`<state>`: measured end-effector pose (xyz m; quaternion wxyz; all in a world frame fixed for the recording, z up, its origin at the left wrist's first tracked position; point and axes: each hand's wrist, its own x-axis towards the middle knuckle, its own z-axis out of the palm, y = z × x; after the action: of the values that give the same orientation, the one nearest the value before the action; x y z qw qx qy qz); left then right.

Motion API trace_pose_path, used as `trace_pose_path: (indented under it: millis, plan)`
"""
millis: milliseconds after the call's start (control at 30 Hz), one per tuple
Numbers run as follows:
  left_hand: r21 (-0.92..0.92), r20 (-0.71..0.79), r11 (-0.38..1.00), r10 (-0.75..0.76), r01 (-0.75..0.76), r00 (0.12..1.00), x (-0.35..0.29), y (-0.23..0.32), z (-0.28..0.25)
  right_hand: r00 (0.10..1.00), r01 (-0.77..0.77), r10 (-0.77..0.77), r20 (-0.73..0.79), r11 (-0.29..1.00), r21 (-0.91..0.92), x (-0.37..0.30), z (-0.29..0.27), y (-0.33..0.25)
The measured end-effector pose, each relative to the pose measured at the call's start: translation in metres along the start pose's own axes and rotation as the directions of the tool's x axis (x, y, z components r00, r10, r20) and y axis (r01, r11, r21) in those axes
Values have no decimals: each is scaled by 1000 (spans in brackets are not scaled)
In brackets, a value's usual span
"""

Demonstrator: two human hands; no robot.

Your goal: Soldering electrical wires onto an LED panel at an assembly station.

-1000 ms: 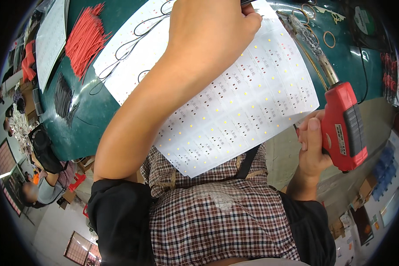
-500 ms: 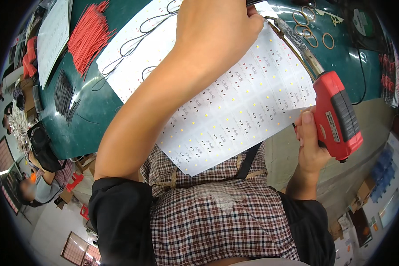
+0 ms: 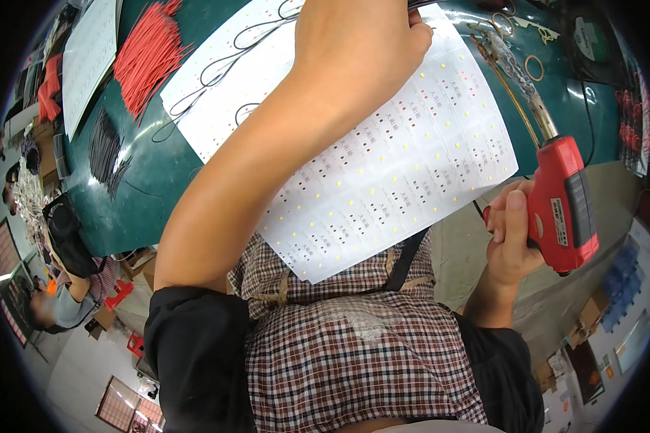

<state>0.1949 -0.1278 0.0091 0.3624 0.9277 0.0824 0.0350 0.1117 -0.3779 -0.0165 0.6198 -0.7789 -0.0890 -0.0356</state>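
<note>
While the left hand (image 3: 361,36) lies over the upper part of a white LED circuit panel (image 3: 393,169), the right hand (image 3: 511,231) is clamped around a red and black soldering gun (image 3: 560,198) at 3 o'clock of the view. Most of the left fingers are hidden behind the hand or cut off by the upper edge; I cannot tell whether they are together or apart, or whether they grip the dark strand at their tips.

From the left hand, the panel spreads mainly toward 6 o'clock, its lower corner reaching past the green tabletop (image 3: 141,213) above the checked apron (image 3: 361,361). From the right hand, the panel lies toward 10 o'clock, apart from the fingers, and the gun's body sits toward 2 o'clock. Its barrel points toward 11 o'clock, a thin brass-coloured tube (image 3: 513,94) alongside it, and the front end is near the panel's right edge.

A looped black wire (image 3: 240,50) crosses the panel between 8 and 9 o'clock of the left hand. Farther out are a heap of red wires (image 3: 148,61) at 9 o'clock and short black wires (image 3: 105,155) at 8 o'clock; a tan rubber band (image 3: 534,68) lies between 3 and 4 o'clock.
</note>
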Motion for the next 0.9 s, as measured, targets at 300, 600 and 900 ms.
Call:
trace_pose_path:
  millis: [300,600,900]
  plan:
    - [30,-243,989,149,-146,959,-18,-11,-24,998,-48,51,-31,995,85,-21,2,-16]
    - [-308,22,909,-287,280,958,-158,-48,-92,796,-226,317,515,946,-232,-76,-28,-29]
    - [-272,-127,905,-371,328,920,-222,-71,-58,726,93,96,681,967,-236,-89,-12,-15]
